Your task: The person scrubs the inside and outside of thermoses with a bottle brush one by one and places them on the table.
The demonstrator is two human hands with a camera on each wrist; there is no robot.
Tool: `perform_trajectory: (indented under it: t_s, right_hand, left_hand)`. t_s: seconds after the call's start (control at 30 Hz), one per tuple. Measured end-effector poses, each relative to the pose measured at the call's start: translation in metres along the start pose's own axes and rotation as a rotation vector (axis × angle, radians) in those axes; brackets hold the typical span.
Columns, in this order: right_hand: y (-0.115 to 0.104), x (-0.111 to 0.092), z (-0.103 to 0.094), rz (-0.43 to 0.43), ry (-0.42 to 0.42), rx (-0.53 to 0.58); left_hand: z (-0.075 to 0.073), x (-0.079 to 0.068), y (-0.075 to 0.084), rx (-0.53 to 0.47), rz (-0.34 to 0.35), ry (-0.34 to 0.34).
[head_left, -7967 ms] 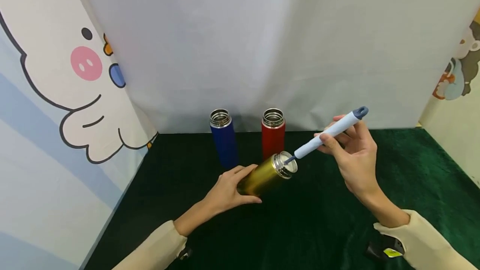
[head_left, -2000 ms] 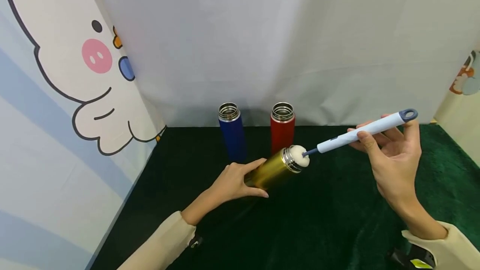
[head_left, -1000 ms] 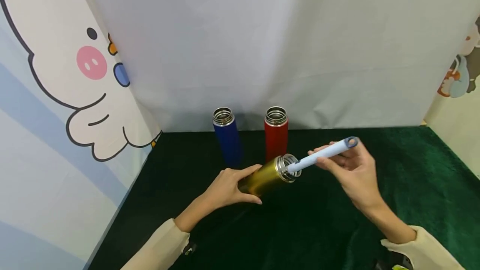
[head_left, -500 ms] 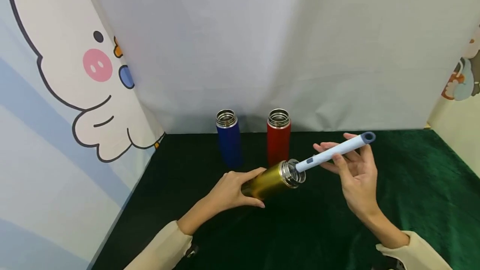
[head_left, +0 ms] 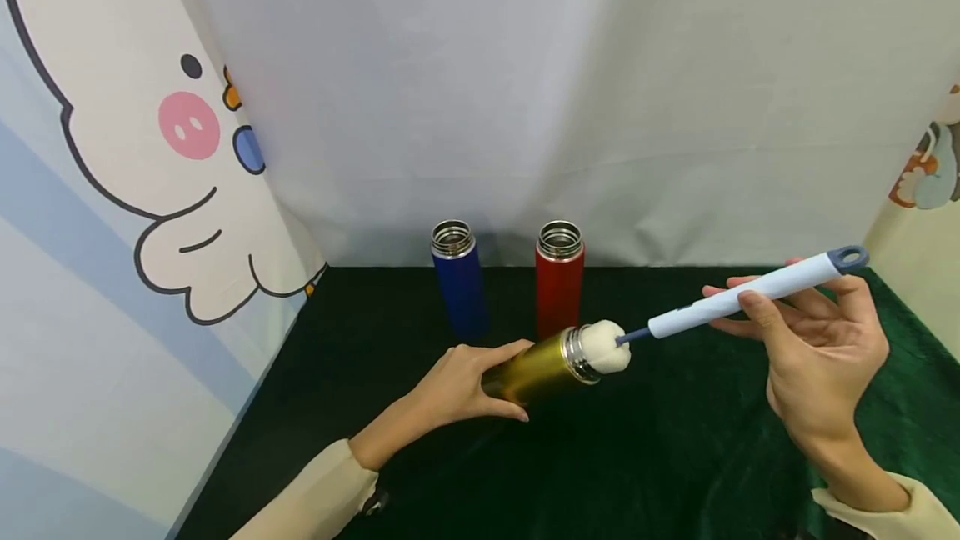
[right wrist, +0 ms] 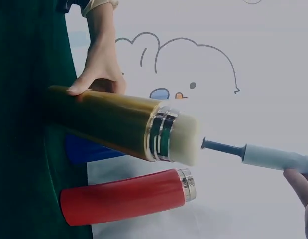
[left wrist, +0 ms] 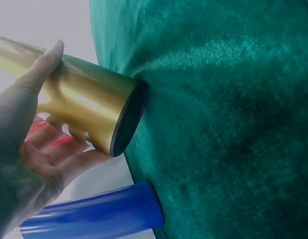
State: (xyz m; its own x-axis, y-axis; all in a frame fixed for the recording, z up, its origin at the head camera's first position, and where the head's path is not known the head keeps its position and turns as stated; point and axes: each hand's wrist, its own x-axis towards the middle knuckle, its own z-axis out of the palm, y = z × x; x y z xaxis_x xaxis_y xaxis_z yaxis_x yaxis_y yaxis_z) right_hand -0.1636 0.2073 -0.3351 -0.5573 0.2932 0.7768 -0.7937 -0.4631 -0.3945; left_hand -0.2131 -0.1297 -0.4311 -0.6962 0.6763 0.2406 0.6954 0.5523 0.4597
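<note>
Gold bottle tilted over green cloth, axis running base at 8–9 o'clock, mouth at 2–3, by the person's clock. White sponge pokes partly out of the mouth; brush handle roughly in line. Left hand, nearer, wraps the base end. Right hand, 3 o'clock of mouth, pinches the handle. Blue bottle upright at 10–11, red bottle past 12.
</note>
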Motion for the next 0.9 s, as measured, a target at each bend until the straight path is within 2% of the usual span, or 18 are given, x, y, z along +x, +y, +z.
perform_trajectory:
  t_s: [0.3, 0.53, 0.7, 0.9]
  right_hand:
    - [0.014, -0.007, 0.000, 0.061, 0.017, 0.008]
    - [0.021, -0.019, -0.001, 0.066, -0.037, -0.019]
    - [0.025, -0.027, -0.003, 0.089, -0.112, -0.056]
    - [0.042, -0.059, -0.008, 0.232, -0.298, -0.184]
  left_hand:
    - [-0.001, -0.004, 0.003, -0.011, 0.010, -0.002]
    - [-0.001, -0.001, 0.001, -0.019, 0.047, 0.010]
    - [-0.001, 0.000, 0.000, -0.003, 0.058, 0.027]
    - [0.002, 0.000, 0.001, 0.015, 0.056, 0.014]
